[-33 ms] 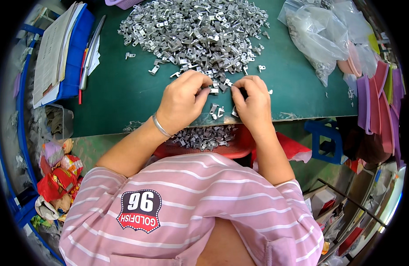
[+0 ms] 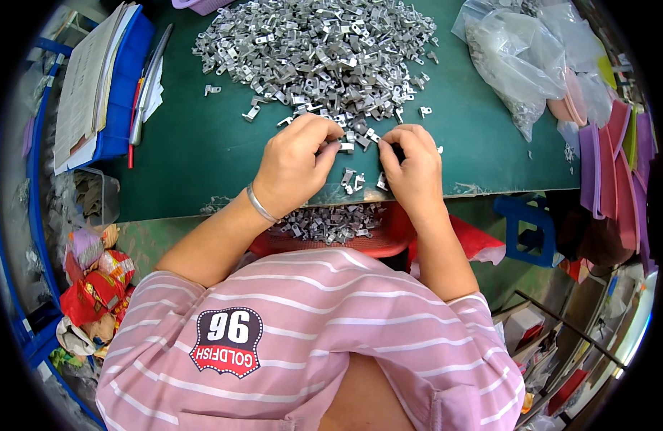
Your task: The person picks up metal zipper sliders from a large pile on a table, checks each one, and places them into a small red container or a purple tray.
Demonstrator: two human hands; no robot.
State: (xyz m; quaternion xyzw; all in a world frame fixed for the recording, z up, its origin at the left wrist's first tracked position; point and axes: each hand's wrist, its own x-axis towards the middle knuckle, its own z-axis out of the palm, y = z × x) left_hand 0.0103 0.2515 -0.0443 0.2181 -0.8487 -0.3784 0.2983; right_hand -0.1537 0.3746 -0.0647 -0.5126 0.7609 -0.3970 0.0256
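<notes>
1. A pile of metal brackets (image 2: 317,61) is heaped on a green table (image 2: 489,161).
2. The left hand (image 2: 295,154) is curled just before the pile; whether a bracket is pinched cannot be told.
3. The right hand (image 2: 416,169) is also curled before the pile, its grip partly hidden and unclear.
4. Nearer the wearer than the pile, more brackets are held in a red basket (image 2: 397,230).

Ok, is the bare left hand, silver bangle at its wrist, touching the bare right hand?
Apart: the head view shows green tabletop and small silver metal brackets between the left hand and the right hand.
</notes>
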